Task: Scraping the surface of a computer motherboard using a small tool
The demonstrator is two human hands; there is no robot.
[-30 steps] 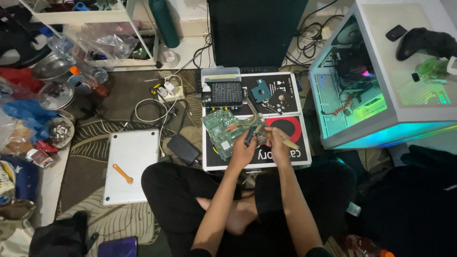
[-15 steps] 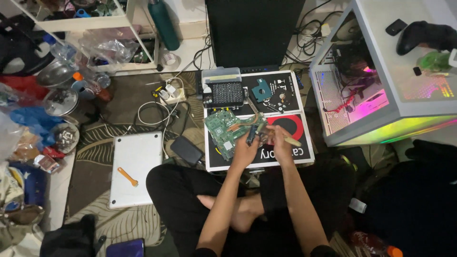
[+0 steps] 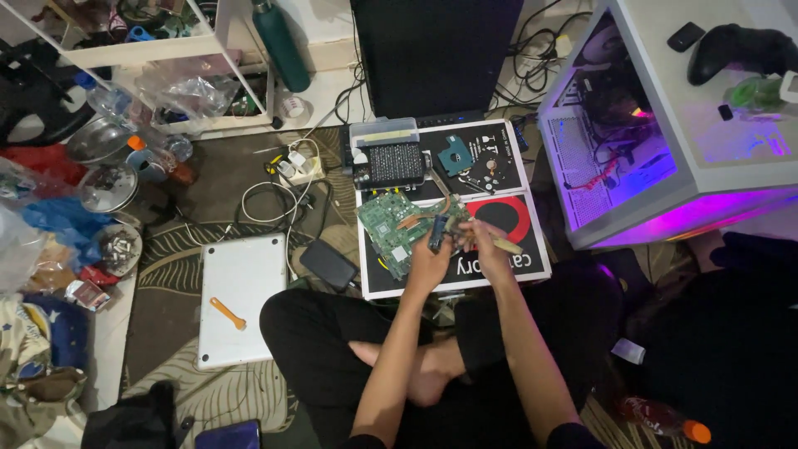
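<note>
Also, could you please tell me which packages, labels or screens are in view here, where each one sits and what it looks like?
Flat black cardboard box lid with a red ring and white lettering: under the green circuit board and both hands, on the floor.
Black box panel with white-outlined parts: just beyond it.
Small white label: floor, right of the knee.
Dark phone-like screen: bottom edge, unlit.

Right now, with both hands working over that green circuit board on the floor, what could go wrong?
The green circuit board lies partly off the black mat, so pressure from the left hand might tip or flex it. The brush in the right hand could catch small components. Loose small parts on the mat nearby could be knocked away.
</note>
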